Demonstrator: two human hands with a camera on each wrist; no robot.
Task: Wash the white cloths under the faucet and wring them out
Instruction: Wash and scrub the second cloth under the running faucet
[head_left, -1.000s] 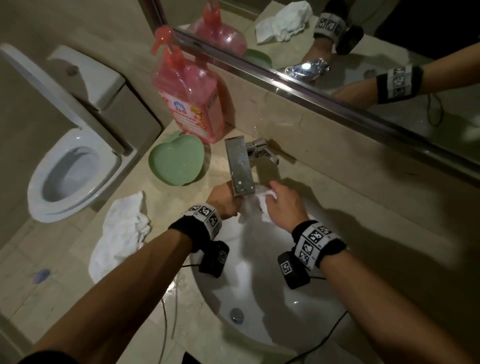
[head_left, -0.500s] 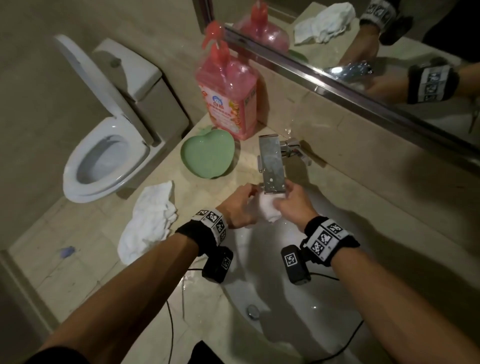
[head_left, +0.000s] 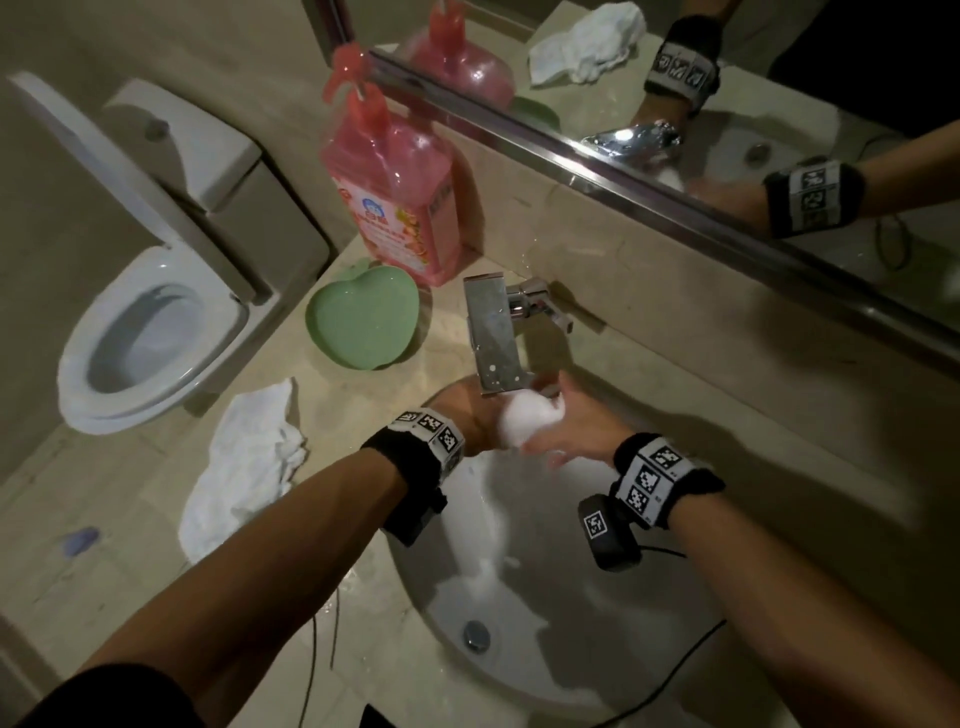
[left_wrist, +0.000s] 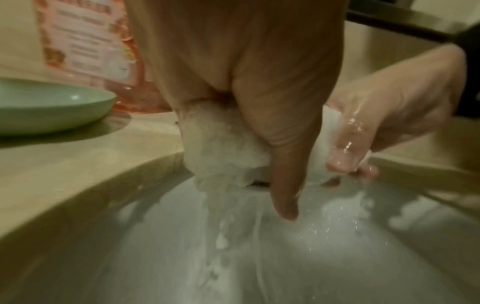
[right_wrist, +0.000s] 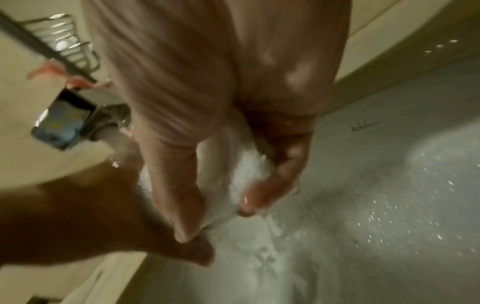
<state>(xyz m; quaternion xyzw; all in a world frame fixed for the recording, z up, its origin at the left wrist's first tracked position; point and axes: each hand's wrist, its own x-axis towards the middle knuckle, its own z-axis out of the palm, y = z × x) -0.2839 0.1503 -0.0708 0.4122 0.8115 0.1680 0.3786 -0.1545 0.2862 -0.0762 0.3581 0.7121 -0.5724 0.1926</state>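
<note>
Both hands, left hand (head_left: 462, 410) and right hand (head_left: 576, 421), squeeze the balled wet white cloth (head_left: 524, 423) under the square chrome faucet (head_left: 493, 338); runoff may splash past the white basin's (head_left: 519, 649) front edge.

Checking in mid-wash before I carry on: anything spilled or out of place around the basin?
Yes: water glistens on the counter left of the sink, a small spill. The second white cloth lies crumpled near the counter's left edge. Nothing looks damaged.

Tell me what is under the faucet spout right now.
Under the faucet, a balled white cloth is gripped by the left hand and right hand. The spout hides the stream.
</note>
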